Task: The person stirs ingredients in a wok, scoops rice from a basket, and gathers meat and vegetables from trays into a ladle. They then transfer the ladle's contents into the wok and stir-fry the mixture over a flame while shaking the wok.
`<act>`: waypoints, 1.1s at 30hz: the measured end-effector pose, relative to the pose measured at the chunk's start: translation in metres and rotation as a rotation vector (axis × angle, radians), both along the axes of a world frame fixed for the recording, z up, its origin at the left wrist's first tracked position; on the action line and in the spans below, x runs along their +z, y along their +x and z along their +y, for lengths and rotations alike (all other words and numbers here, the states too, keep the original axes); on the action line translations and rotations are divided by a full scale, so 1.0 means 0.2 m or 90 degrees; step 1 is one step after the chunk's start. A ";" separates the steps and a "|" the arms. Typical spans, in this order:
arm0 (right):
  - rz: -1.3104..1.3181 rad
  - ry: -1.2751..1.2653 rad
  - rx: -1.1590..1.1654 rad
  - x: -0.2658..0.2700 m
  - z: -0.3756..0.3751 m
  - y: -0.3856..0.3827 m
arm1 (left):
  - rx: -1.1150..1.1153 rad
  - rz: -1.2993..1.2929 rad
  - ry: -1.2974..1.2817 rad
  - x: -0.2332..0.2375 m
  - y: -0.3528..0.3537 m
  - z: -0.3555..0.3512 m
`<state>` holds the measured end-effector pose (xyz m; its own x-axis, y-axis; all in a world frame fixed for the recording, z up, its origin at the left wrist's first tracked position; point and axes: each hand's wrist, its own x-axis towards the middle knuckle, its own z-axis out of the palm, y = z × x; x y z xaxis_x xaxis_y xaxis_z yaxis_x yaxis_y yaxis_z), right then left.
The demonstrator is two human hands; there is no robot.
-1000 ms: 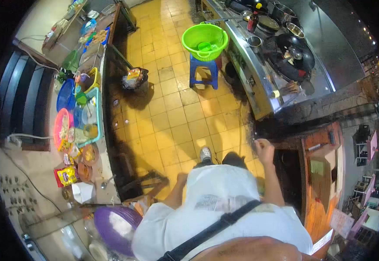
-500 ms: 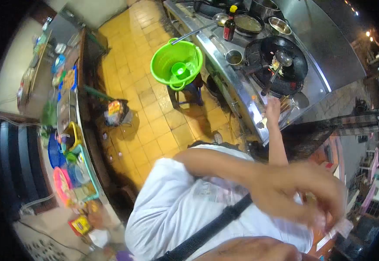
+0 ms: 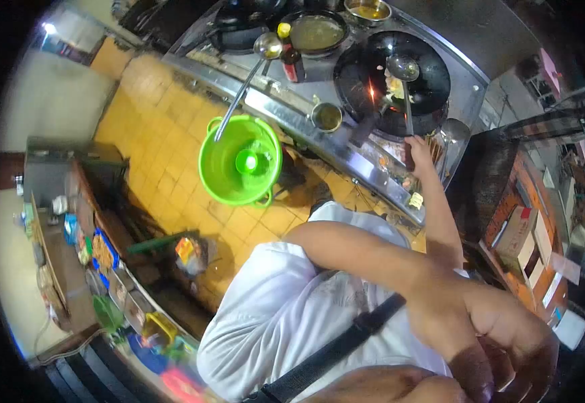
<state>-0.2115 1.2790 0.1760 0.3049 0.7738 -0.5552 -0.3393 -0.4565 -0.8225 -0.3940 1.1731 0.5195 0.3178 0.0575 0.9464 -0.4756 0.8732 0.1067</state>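
My right hand is closed round the handle of a ladle, whose bowl rests inside a black wok. Pale yellow and white food lies in the wok beside the ladle bowl. Crossing in front of my white shirt, my left arm brings my left hand close to the camera at the lower right. Its fingers are loosely bent with a gap between thumb and fingers, and no held thing shows there. An orange flame-like glow shows at the wok's left side.
A second ladle lies with its handle jutting over the stove edge, above a green bucket. Nearby stand a yellow-capped bottle, a small metal pot and a pan of liquid. An open cardboard box sits at right.
The view has turned, so the stove and bucket appear farther left. My left hand has moved lower in the picture, its fingers more bent. My right hand keeps its grip on the ladle.
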 end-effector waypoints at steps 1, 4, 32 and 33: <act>-0.090 0.005 0.030 0.00 0.01 0.02 | -0.014 -0.002 0.000 0.00 -0.04 0.04; -0.616 -0.059 0.129 -0.02 -0.01 0.10 | -0.216 0.134 -0.018 -0.04 -0.11 0.14; -0.968 -0.148 0.275 0.10 0.03 0.09 | 0.216 0.108 -0.157 0.04 -0.08 0.19; -1.018 -0.149 0.297 0.03 0.06 0.09 | 0.255 0.111 -0.157 0.03 -0.06 0.15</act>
<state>-0.1941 1.2902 0.1826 0.4209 0.9060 -0.0443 0.9017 -0.4232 -0.0882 -0.4053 1.2036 0.5262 0.3775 0.4223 0.8241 -0.7723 0.6347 0.0285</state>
